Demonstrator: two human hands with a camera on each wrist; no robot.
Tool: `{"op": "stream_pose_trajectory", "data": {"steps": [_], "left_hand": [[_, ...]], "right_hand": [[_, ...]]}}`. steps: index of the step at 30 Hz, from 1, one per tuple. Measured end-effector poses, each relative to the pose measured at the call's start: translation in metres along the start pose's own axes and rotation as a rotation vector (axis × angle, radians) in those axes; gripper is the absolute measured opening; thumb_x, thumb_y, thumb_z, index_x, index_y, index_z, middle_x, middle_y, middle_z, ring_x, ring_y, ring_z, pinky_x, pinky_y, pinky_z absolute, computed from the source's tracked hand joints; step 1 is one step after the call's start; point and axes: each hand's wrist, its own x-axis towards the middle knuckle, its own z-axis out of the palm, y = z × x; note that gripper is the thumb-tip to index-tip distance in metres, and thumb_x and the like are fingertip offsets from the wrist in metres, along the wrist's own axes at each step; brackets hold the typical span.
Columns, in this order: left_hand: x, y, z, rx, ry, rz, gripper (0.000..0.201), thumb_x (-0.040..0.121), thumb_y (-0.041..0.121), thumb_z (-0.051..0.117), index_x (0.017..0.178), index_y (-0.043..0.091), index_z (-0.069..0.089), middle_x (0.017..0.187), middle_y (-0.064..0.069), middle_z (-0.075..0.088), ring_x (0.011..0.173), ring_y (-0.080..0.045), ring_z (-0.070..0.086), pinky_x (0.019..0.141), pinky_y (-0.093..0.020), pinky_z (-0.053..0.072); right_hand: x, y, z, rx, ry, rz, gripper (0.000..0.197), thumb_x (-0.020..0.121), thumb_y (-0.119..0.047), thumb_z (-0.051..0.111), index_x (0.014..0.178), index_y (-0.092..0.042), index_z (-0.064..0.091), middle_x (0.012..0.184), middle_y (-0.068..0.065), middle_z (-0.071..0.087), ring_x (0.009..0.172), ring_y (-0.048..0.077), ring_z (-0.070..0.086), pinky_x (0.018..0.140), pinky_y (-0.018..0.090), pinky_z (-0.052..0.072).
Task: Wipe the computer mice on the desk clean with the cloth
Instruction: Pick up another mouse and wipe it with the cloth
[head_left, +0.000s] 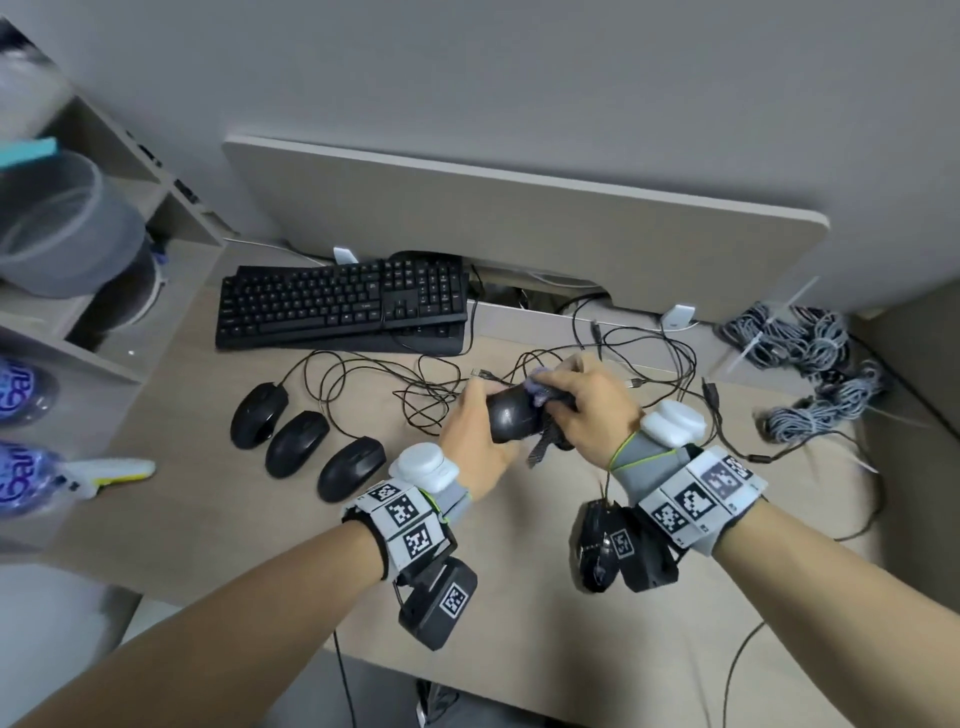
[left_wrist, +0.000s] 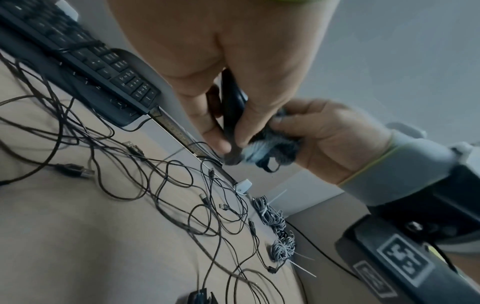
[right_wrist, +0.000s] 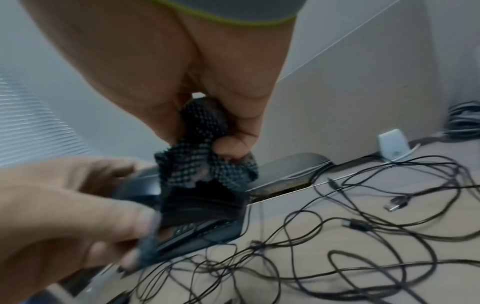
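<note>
My left hand (head_left: 475, 431) grips a black mouse (head_left: 511, 415) and holds it above the desk (head_left: 260, 545). My right hand (head_left: 582, 400) holds a bunched dark patterned cloth (head_left: 543, 395) against the far end of that mouse. In the left wrist view my left fingers (left_wrist: 249, 115) pinch the mouse (left_wrist: 231, 107) beside the cloth (left_wrist: 272, 148). The right wrist view shows the cloth (right_wrist: 205, 156) hanging from my right fingers over the mouse (right_wrist: 137, 185). Three black mice (head_left: 306, 441) lie in a row at the left. Another black mouse (head_left: 595, 545) lies under my right wrist.
A black keyboard (head_left: 343, 304) lies at the back of the desk. Tangled black cables (head_left: 405, 384) spread behind the mice. Bundled grey cables (head_left: 810, 364) sit at the far right. A shelf unit (head_left: 104, 291) with containers stands at the left, and a divider panel (head_left: 519, 218) rises behind.
</note>
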Motion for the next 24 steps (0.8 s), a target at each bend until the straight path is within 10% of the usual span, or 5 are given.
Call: {"op": "stream_pose_trajectory", "data": {"steps": [5, 9, 12, 24], "left_hand": [[0.009, 0.005, -0.008, 0.025, -0.014, -0.001, 0.046, 0.078, 0.006, 0.07, 0.118, 0.01, 0.048, 0.116, -0.005, 0.059, 0.096, -0.019, 0.055, 0.067, -0.015, 0.031], [0.015, 0.007, -0.013, -0.035, 0.002, -0.016, 0.055, 0.074, 0.009, 0.077, 0.121, 0.011, 0.049, 0.115, -0.004, 0.057, 0.098, -0.019, 0.054, 0.069, -0.013, 0.033], [0.014, 0.009, -0.016, -0.04, -0.002, -0.014, 0.051, 0.077, 0.008, 0.073, 0.121, 0.01, 0.049, 0.111, -0.005, 0.061, 0.097, -0.023, 0.058, 0.071, -0.018, 0.038], [0.014, 0.011, -0.027, -0.176, 0.064, -0.102, 0.057, 0.069, 0.021, 0.084, 0.113, 0.023, 0.047, 0.107, 0.0, 0.064, 0.098, -0.021, 0.062, 0.084, -0.033, 0.051]], "right_hand": [[-0.014, -0.022, 0.002, 0.003, -0.078, -0.257, 0.034, 0.078, 0.0, 0.059, 0.106, -0.018, 0.068, 0.092, 0.009, 0.052, 0.079, 0.019, 0.051, 0.064, 0.012, 0.035], [0.001, -0.013, -0.001, 0.051, 0.062, -0.084, 0.032, 0.081, -0.005, 0.053, 0.107, -0.019, 0.067, 0.094, 0.004, 0.048, 0.071, 0.022, 0.056, 0.067, 0.037, 0.05], [-0.012, -0.029, 0.002, 0.017, -0.024, -0.242, 0.027, 0.081, -0.004, 0.054, 0.101, -0.015, 0.069, 0.09, 0.01, 0.05, 0.065, 0.019, 0.052, 0.057, 0.016, 0.041], [0.001, -0.009, -0.005, 0.027, 0.158, -0.017, 0.034, 0.079, -0.004, 0.057, 0.109, -0.016, 0.067, 0.094, 0.008, 0.053, 0.089, 0.027, 0.056, 0.075, 0.03, 0.043]]}}
